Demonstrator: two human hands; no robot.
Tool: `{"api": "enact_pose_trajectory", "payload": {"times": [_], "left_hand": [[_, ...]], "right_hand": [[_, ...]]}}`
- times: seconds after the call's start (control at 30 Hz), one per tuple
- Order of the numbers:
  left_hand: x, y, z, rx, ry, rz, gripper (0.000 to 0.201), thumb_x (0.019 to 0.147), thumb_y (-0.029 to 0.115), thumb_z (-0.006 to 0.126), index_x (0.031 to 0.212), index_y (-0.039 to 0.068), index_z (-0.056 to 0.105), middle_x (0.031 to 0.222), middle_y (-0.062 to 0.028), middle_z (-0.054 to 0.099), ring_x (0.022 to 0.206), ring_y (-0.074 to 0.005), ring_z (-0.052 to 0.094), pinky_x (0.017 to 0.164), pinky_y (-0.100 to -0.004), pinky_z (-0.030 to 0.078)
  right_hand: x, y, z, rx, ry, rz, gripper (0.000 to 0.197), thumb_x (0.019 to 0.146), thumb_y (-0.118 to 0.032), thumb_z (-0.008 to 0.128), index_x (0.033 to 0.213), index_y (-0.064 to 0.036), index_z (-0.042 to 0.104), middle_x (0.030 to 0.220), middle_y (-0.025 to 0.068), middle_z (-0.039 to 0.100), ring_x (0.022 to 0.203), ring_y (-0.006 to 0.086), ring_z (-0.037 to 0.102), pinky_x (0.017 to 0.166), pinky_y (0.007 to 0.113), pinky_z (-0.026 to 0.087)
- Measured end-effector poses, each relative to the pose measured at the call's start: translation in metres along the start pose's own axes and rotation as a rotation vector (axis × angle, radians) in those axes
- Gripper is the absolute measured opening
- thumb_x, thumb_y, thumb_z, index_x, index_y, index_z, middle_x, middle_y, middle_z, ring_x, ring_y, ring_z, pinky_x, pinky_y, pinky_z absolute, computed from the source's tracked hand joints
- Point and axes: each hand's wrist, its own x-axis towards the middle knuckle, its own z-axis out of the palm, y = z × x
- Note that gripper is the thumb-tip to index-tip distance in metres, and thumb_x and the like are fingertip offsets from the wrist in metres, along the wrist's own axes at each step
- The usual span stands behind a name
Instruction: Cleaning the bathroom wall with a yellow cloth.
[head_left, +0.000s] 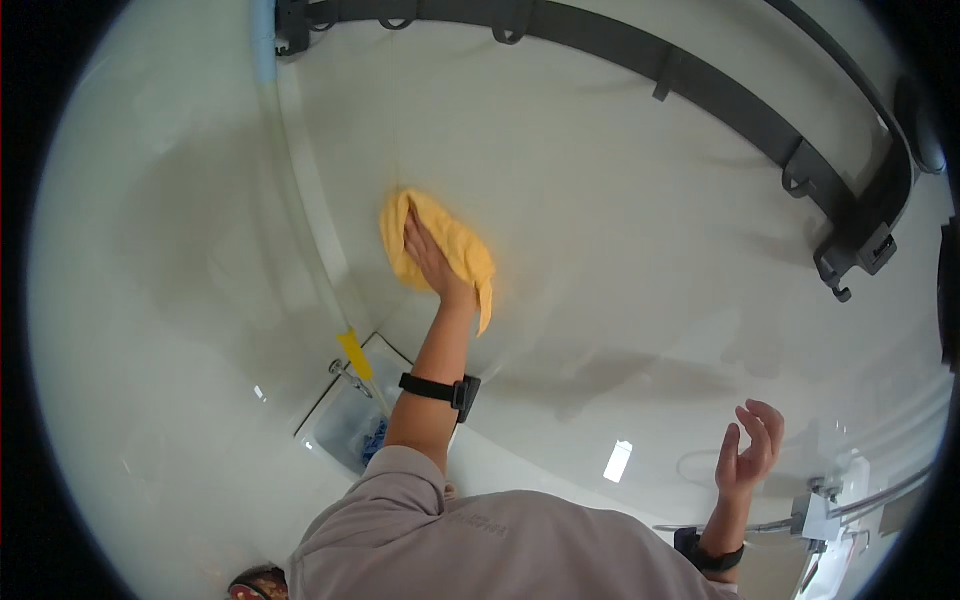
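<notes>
My left hand (429,262) presses a yellow cloth (462,245) against a glossy white surface, with part of the cloth folded over its fingers. Bare wrist and forearm lead back from it to a black strap around the arm. Off to the right, my right hand (752,455) is raised with its fingers loosely bent and apart, holding nothing. Its nearest neighbour is a chrome and white shower fitting (818,520), and it does not appear to touch it.
A dark grey rail (600,45) with several hooks curves across the top and down the right. Left of my arm, a pale pole (305,215) with a yellow section runs down to a rectangular basin (325,405). A tap (348,376) and crumpled blue cloth (375,440) are there.
</notes>
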Motion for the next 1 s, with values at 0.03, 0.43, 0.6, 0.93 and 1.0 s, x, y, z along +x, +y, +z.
{"api": "enact_pose_trajectory", "payload": {"times": [0.03, 0.43, 0.6, 0.93, 1.0], "left_hand": [[-0.016, -0.012, 0.000, 0.007, -0.010, 0.003, 0.077, 0.085, 0.041, 0.054, 0.144, 0.004, 0.022, 0.147, -0.0173, 0.026, 0.134, -0.0345, 0.025, 0.109, -0.0463, 0.018], [-0.023, 0.040, -0.009, -0.256, -0.046, -0.226, 0.079, 0.083, 0.041, 0.058, 0.143, 0.004, 0.022, 0.142, -0.0204, 0.029, 0.130, -0.0378, 0.027, 0.107, -0.0475, 0.021], [0.013, 0.163, -0.022, -0.020, -0.002, 0.444, 0.074, 0.083, 0.040, 0.055, 0.142, 0.003, 0.028, 0.140, -0.0245, 0.031, 0.129, -0.0394, 0.029, 0.105, -0.0486, 0.024], [-0.119, 0.102, -0.013, -0.122, -0.073, 0.813, 0.046, 0.080, 0.043, 0.055, 0.117, 0.015, 0.060, 0.117, -0.0118, 0.054, 0.106, -0.0340, 0.052, 0.088, -0.0440, 0.044], [-0.158, 0.055, -0.010, -0.164, -0.111, 0.895, 0.044, 0.078, 0.042, 0.058, 0.114, 0.018, 0.061, 0.120, -0.0111, 0.052, 0.107, -0.0328, 0.052, 0.089, -0.0477, 0.042]], "right_hand": [[0.001, -0.002, 0.000, -0.011, 0.001, -0.004, 0.023, 0.071, 0.002, 0.060, 0.094, -0.0015, 0.065, 0.101, 0.0143, 0.060, 0.093, 0.0295, 0.055, 0.078, 0.038, 0.044], [-0.002, -0.018, -0.017, 0.018, 0.037, -0.042, 0.022, 0.071, 0.002, 0.060, 0.092, -0.0013, 0.065, 0.097, 0.0148, 0.061, 0.088, 0.0290, 0.056, 0.073, 0.037, 0.044], [-0.010, -0.016, -0.032, -0.021, 0.051, -0.013, 0.022, 0.072, 0.001, 0.060, 0.093, -0.0009, 0.064, 0.098, 0.0146, 0.061, 0.088, 0.0283, 0.056, 0.073, 0.036, 0.045], [-0.020, -0.011, -0.041, -0.016, -0.010, 0.050, 0.024, 0.070, 0.005, 0.061, 0.092, -0.0014, 0.064, 0.093, 0.0138, 0.062, 0.082, 0.0264, 0.058, 0.068, 0.033, 0.046], [-0.022, -0.015, -0.044, -0.011, -0.005, 0.062, 0.024, 0.070, 0.005, 0.061, 0.092, -0.0015, 0.064, 0.091, 0.0134, 0.062, 0.081, 0.0263, 0.058, 0.068, 0.033, 0.046]]}}
